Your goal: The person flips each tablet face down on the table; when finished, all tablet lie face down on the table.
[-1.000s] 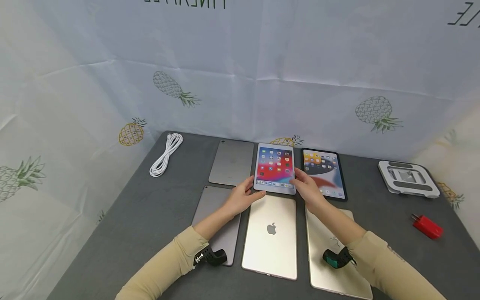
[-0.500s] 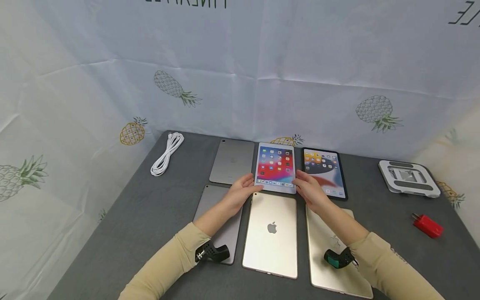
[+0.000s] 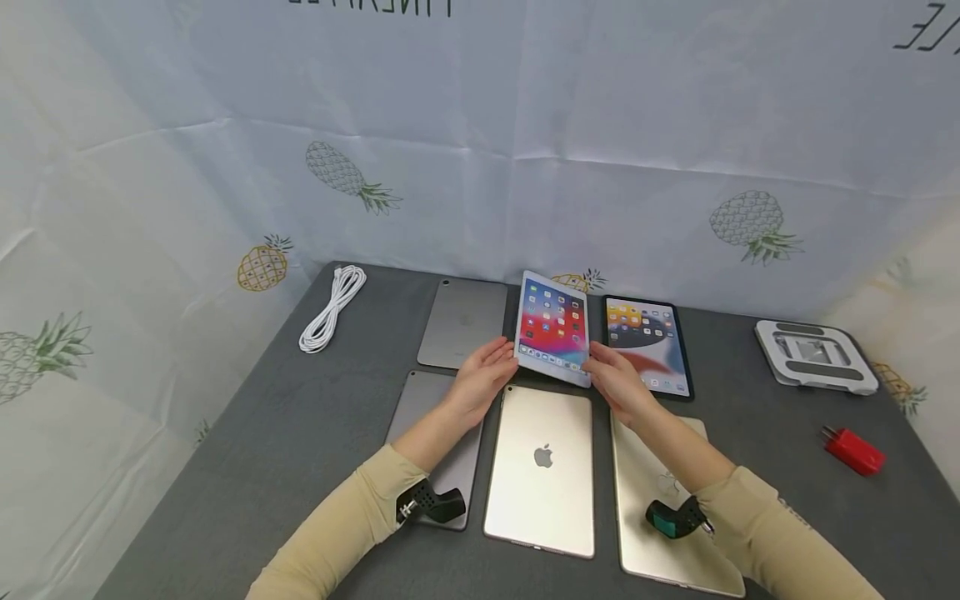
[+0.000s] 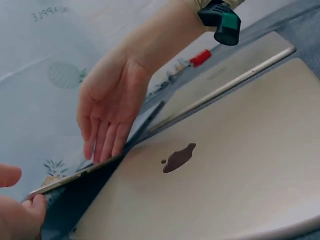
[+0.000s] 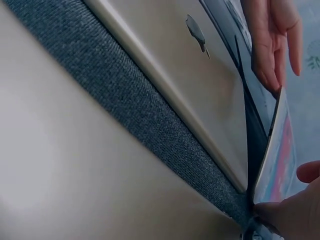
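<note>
A white-bezelled tablet with a red-and-blue home screen tilts with its left side raised. My left hand holds its lower left edge. In the left wrist view, left fingers are at the underside of that edge, with the thumb above it. At the lower right edge, my right hand grips the tablet, thumb near the corner of the screen. Just below lies a gold tablet, back up. A black-bezelled tablet, screen up, is right of the right hand.
Two grey tablets lie back up on the left, the nearer partly under my left forearm. Another gold tablet lies beneath my right forearm. A white cable, a folded stand and a red charger sit toward the sides.
The white-bezelled tablet lay flat; its left side has risen and it now tilts. My left hand has moved up slightly with that edge, while the right hand stays at the right edge.
</note>
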{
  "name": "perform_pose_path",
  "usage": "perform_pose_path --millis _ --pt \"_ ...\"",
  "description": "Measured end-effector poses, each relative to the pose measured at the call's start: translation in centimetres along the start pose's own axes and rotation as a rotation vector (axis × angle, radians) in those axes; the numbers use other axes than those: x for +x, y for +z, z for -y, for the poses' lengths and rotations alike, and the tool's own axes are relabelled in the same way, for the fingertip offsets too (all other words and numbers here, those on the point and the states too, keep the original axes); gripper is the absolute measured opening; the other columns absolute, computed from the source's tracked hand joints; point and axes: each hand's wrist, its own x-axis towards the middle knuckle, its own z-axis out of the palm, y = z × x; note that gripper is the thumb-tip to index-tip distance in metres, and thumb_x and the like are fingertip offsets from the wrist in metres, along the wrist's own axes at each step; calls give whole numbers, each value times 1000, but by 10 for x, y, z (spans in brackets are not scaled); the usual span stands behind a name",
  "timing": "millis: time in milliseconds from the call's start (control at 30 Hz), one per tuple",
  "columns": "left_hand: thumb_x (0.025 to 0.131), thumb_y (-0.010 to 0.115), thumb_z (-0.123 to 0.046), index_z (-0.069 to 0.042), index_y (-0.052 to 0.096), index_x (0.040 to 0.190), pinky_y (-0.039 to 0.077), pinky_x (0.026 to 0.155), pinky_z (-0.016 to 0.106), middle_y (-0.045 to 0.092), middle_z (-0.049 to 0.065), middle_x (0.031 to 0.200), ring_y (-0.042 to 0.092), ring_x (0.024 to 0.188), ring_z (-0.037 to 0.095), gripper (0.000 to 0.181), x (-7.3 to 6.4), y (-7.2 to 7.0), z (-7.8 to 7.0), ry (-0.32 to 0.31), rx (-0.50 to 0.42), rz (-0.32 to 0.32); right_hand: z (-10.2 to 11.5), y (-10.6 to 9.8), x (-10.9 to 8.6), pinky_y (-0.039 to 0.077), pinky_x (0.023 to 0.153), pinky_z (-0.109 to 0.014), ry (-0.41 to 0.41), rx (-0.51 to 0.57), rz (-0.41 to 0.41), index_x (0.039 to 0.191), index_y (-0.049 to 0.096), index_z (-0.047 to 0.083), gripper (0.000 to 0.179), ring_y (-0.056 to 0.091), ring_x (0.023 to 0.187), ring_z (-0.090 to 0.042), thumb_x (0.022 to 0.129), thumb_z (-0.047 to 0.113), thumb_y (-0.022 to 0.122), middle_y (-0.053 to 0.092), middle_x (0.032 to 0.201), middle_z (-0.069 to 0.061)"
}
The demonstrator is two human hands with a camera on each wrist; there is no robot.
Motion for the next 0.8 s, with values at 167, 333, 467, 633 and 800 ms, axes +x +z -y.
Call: perform_pose_path --millis 167,333,467,633,800 --pt "96 54 4 15 41 138 40 106 35 47 31 137 49 126 30 45 3 9 3 41 146 -61 -4 -2 1 14 118 -40 -12 15 10 154 5 -4 63 13 147 -30 101 3 40 5 162 -17" --pt "91 66 -3 9 58 129 47 99 34 62 23 123 61 113 24 40 5 11 2 61 292 -128 -6 -3 1 13 118 -41 -15 -6 24 154 5 -4 64 11 147 -30 101 3 41 5 162 -18" --pt "87 71 -3 7 63 123 49 96 32 66 22 118 63 111 25 39 6 9 2 61 342 -169 -4 -3 2 14 117 -45 -17 -101 36 154 7 -4 66 14 147 -33 101 6 44 9 161 -21" --pt "86 72 -3 6 65 121 51 93 31 68 19 114 66 106 22 37 5 6 6 62 367 -208 4 6 8 24 114 -53 -106 -322 -29 154 21 2 65 25 142 -38 101 20 53 25 156 -23" --pt "85 72 0 6 66 119 52 90 30 69 19 112 67 100 18 35 4 8 11 75 338 -215 21 31 27 36 106 -57 -258 -567 -118 153 32 12 68 36 137 -39 96 36 60 34 153 -18"
